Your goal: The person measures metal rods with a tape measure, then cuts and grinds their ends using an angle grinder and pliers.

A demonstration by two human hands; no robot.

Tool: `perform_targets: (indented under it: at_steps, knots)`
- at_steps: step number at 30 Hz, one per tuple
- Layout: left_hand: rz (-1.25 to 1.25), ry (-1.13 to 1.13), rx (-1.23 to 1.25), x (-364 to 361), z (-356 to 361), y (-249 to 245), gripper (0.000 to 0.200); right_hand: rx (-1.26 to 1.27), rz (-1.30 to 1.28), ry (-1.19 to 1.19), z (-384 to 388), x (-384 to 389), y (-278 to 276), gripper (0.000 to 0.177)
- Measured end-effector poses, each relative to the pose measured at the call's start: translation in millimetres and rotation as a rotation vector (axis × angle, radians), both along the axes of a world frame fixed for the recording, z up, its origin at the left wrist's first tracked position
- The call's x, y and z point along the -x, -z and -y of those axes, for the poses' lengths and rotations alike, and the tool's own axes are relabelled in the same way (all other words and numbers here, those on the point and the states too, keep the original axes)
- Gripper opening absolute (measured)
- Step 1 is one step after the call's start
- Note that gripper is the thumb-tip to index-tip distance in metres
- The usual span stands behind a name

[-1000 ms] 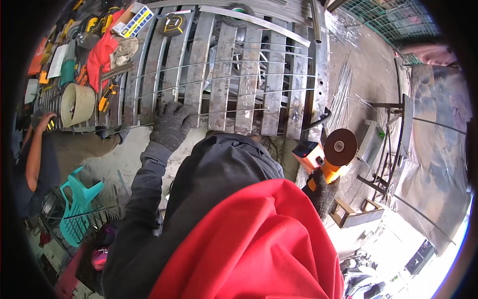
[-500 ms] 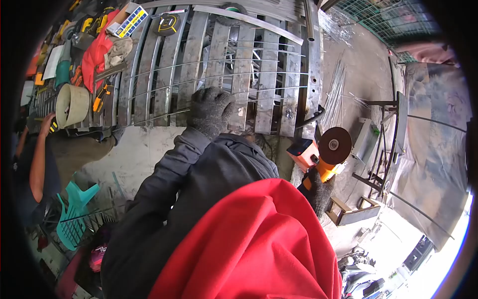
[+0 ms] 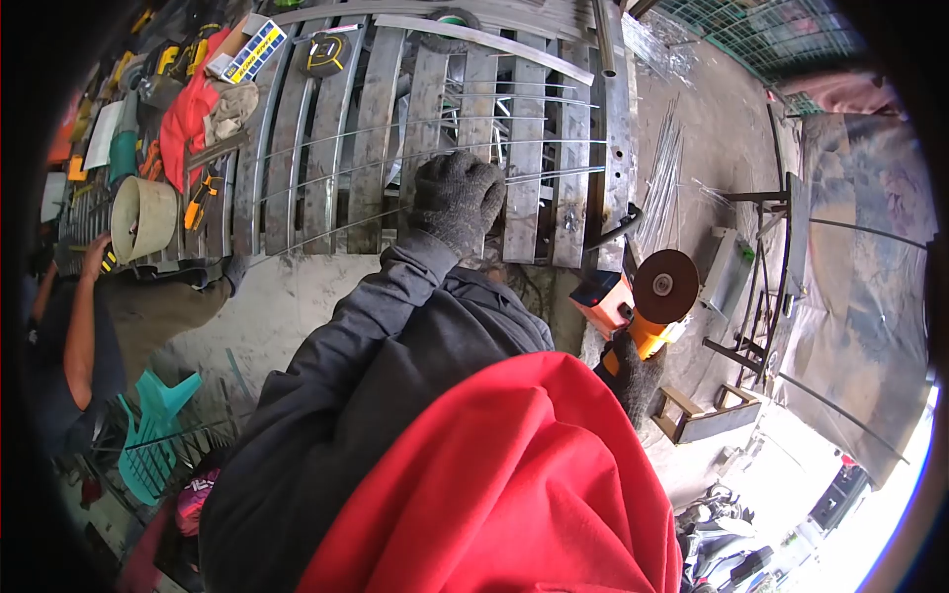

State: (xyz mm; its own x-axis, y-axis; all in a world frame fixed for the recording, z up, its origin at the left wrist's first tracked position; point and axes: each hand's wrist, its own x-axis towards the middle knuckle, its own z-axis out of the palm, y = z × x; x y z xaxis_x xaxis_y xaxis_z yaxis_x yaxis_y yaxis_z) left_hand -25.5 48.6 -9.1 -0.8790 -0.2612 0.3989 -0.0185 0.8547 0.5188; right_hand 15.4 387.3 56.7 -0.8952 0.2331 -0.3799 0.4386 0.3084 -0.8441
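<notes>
My R hand [image 3: 638,381] is holding the grinder [image 3: 652,336] by its handle end, prob. weighing heavy, rigid. My L hand [image 3: 457,203] is resting curled over thin rods [image 3: 554,175] on the bench [image 3: 381,99]; can't tell if gripping. They're looking light, springy, prob. best held mid-length.

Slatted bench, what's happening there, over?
Left hand curled over thin rods, exact grip hidden. Right hand holding angle grinder beside the bench. Tape measure on bench, apart from both hands.
</notes>
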Motion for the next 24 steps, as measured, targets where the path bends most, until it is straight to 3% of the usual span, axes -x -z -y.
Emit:
perform_targets:
  at_steps: [11, 13, 16, 24]
  knots:
    - [0.12, -0.088, 0.079, -62.5, 68.9, -10.6, 0.015, 0.024, -0.014, 0.034, 2.1, 1.3, 4.9, 0.047]
    - [0.243, -0.08, -0.01, -78.8, 82.4, -6.6, 0.017, 0.023, -0.015, 0.031, 2.5, 3.1, 5.2, 0.047]
    - [0.245, -0.051, 0.112, -93.6, 87.4, -7.7, 0.017, 0.034, -0.013, 0.023, 3.3, 5.3, 8.6, 0.047]
    - [0.251, -0.12, 0.061, -92.3, 79.7, -5.0, 0.015, 0.095, -0.031, 0.013, 11.1, 15.6, 13.3, 0.046]
